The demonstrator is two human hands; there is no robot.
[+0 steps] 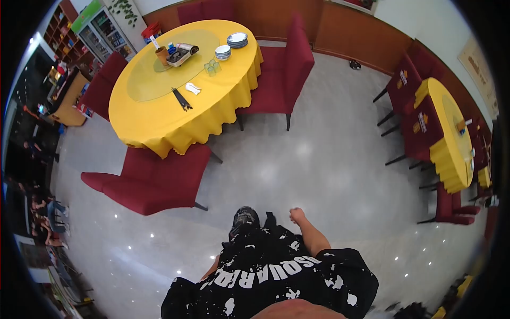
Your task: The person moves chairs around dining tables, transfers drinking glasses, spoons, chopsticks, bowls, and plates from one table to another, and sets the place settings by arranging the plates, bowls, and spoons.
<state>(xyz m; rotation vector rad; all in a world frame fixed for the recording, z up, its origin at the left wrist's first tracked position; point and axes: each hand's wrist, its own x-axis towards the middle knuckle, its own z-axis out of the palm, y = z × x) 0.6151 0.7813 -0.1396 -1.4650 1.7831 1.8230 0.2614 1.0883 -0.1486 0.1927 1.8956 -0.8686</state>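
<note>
My right hand (297, 215) hangs in front of my body over the grey floor, its fingers curled closed, and nothing shows in it. Of my left arm (212, 267) only a sliver is visible beside the black printed shirt (276, 271); the hand itself is hidden behind my body. One dark shoe (244, 217) is on the floor ahead of me. The nearest furniture is a red chair (159, 181) at front left, apart from both hands.
Ahead left stands a round table with a yellow cloth (138, 119), bearing a portable stove (180, 56), stacked bowls (223, 52), plates (237, 40), glasses (212, 67) and a black packet (181, 99). Another yellow table (443, 109) with red chairs stands right. People sit far left.
</note>
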